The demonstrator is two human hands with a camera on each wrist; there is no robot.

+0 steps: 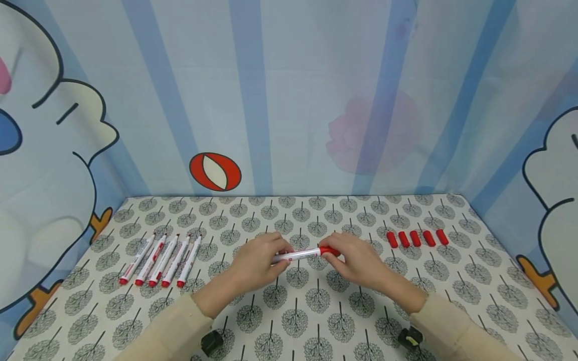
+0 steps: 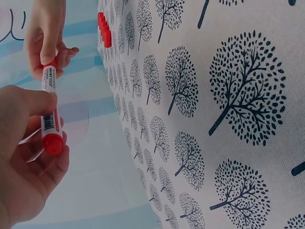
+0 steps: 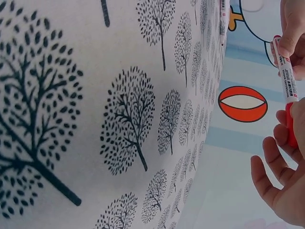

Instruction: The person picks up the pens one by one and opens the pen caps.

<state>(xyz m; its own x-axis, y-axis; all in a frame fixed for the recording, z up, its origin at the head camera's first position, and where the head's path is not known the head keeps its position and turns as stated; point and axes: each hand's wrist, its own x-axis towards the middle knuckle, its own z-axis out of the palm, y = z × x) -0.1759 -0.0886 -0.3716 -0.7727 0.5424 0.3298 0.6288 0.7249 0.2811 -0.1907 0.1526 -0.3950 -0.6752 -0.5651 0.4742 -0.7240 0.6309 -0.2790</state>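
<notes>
A white marker (image 1: 303, 254) with a red cap is held level over the middle of the table between both hands. My left hand (image 1: 262, 258) grips its barrel near the tail between thumb and fingers; the red tail end (image 2: 52, 144) pokes out in the left wrist view. Pinched by my right hand (image 1: 356, 255) is the red cap (image 3: 290, 125), which sits on the marker's other end. Printed text shows along the white barrel in both wrist views.
Several uncapped white markers (image 1: 166, 260) lie side by side at the left, tips pointing away. At the right, several red caps (image 1: 416, 238) lie in a row. The table (image 1: 295, 321) has a tree-print cloth, and a patterned curtain (image 1: 289, 100) stands behind it.
</notes>
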